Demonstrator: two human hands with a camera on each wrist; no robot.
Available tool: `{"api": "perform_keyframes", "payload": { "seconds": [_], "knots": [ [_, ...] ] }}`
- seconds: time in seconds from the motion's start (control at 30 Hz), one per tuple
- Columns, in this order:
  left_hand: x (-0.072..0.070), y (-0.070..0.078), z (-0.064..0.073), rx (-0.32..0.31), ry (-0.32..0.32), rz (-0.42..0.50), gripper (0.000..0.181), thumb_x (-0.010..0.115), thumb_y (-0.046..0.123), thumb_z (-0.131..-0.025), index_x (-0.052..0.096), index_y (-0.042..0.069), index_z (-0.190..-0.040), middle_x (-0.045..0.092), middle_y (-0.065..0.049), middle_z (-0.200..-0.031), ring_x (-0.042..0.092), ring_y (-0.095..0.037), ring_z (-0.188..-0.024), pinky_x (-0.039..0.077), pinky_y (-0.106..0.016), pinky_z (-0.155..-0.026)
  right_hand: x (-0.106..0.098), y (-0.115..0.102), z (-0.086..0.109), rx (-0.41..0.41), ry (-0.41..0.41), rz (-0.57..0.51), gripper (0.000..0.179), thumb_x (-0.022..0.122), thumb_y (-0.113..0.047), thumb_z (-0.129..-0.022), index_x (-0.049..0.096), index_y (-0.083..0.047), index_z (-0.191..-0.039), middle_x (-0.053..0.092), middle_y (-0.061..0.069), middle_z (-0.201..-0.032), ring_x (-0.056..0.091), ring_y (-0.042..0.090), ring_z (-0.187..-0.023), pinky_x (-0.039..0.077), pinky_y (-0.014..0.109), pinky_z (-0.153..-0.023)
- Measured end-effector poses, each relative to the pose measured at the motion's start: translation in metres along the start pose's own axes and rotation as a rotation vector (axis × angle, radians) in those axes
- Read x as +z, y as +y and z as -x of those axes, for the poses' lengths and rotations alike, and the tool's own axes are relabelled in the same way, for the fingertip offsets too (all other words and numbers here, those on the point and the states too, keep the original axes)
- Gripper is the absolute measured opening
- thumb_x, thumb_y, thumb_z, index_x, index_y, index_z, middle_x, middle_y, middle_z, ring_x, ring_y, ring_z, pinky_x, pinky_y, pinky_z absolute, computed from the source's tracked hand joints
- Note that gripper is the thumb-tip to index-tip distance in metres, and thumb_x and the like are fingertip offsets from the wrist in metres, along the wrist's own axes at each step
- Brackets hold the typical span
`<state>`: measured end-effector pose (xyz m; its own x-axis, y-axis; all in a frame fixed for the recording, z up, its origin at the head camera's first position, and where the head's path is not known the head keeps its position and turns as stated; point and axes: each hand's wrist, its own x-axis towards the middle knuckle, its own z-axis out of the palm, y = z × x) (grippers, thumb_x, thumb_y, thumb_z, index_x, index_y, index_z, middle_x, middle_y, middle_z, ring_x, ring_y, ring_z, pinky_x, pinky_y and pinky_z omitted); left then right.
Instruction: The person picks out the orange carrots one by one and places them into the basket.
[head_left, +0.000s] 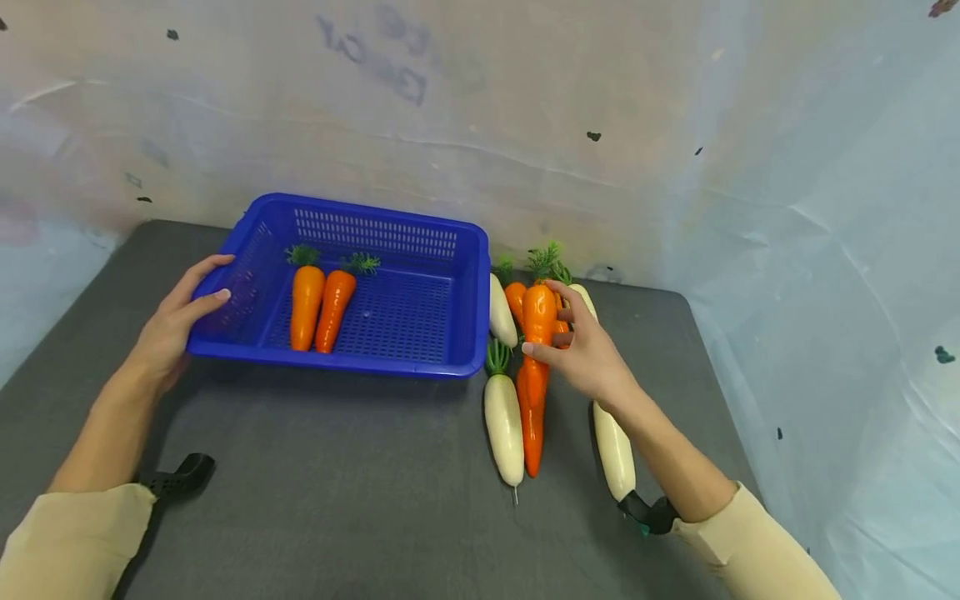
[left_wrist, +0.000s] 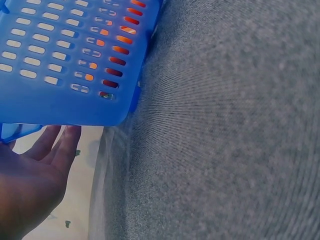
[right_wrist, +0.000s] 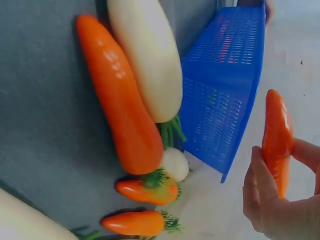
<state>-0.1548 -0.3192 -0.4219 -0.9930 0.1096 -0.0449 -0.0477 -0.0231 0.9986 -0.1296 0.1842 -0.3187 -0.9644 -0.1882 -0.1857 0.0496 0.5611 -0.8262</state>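
While a blue rectangular plastic basket [head_left: 337,364] is gripped at left by fingers of the left hand [head_left: 167,325], a tapered orange carrot [head_left: 539,312] is pinched right of it in fingers of the right hand [head_left: 588,354].

Left hand [left_wrist: 32,185]: fingers [left_wrist: 66,147] meet the edge of a slotted blue basket [left_wrist: 75,111] — the wall extends beyond the fingertips. Orange items [left_wrist: 125,39] show through slots farther off. Gray fabric [left_wrist: 225,125] lies right of the fingers; a pale, dark-spotted sheet [left_wrist: 77,195], behind them.
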Motion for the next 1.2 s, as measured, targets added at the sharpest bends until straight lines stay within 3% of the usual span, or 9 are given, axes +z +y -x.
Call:
{"api": "perform_keyframes", "payload": {
  "seconds": [0.3, 0.4, 0.7, 0.87, 1.2],
  "knots": [
    [0.001, 0.002, 0.0, -0.004, 0.008, -0.038, 0.053, 0.049, 0.02, -0.105, 0.032, 0.03, -0.154, 0.033, -0.005, -0.139, 0.054, -0.014, -0.104, 0.053, -0.025, -0.07, 0.002, -0.029, -0.025, -0.047, -0.044, -0.035, 0.087, 0.077, -0.019, -0.089, 0.024, -0.035, -0.156, 0.047, 0.014, -0.139, 0.066, 0.028, -0.108, 0.056, 0.046, -0.078],
    [0.001, 0.001, -0.001, -0.007, 0.011, -0.095, 0.054, 0.048, 0.022, -0.106, 0.03, 0.033, -0.155, 0.03, -0.009, -0.143, 0.051, -0.014, -0.107, 0.052, -0.023, -0.071, 0.006, -0.036, -0.033, -0.072, -0.069, -0.064, 0.087, 0.077, -0.02, -0.089, 0.024, -0.039, -0.156, 0.046, 0.013, -0.142, 0.067, 0.025, -0.106, 0.056, 0.045, -0.078],
    [0.0, 0.001, 0.002, -0.017, 0.005, -0.196, 0.055, 0.044, 0.025, -0.107, 0.023, 0.037, -0.157, 0.022, -0.014, -0.15, 0.044, -0.017, -0.111, 0.049, -0.021, -0.073, 0.018, -0.043, -0.053, -0.099, -0.151, -0.124, 0.08, 0.075, -0.026, -0.091, 0.029, -0.05, -0.151, 0.041, 0.009, -0.15, 0.065, 0.024, -0.111, 0.053, 0.045, -0.088],
    [0.0, 0.0, 0.002, -0.01, 0.001, -0.187, 0.055, 0.044, 0.025, -0.107, 0.024, 0.036, -0.157, 0.023, -0.014, -0.149, 0.046, -0.017, -0.11, 0.05, -0.022, -0.073, 0.024, -0.046, -0.065, -0.1, -0.201, -0.18, 0.076, 0.075, -0.026, -0.091, 0.033, -0.049, -0.15, 0.037, 0.008, -0.153, 0.065, 0.022, -0.111, 0.054, 0.04, -0.088],
    [0.0, -0.001, 0.001, -0.005, 0.008, -0.173, 0.055, 0.045, 0.024, -0.107, 0.025, 0.034, -0.157, 0.024, -0.013, -0.148, 0.047, -0.016, -0.11, 0.05, -0.022, -0.073, 0.046, -0.052, -0.094, -0.096, -0.232, -0.227, 0.071, 0.074, -0.022, -0.092, 0.039, -0.044, -0.15, 0.046, 0.01, -0.147, 0.067, 0.02, -0.105, 0.055, 0.036, -0.085]
  ]
}}
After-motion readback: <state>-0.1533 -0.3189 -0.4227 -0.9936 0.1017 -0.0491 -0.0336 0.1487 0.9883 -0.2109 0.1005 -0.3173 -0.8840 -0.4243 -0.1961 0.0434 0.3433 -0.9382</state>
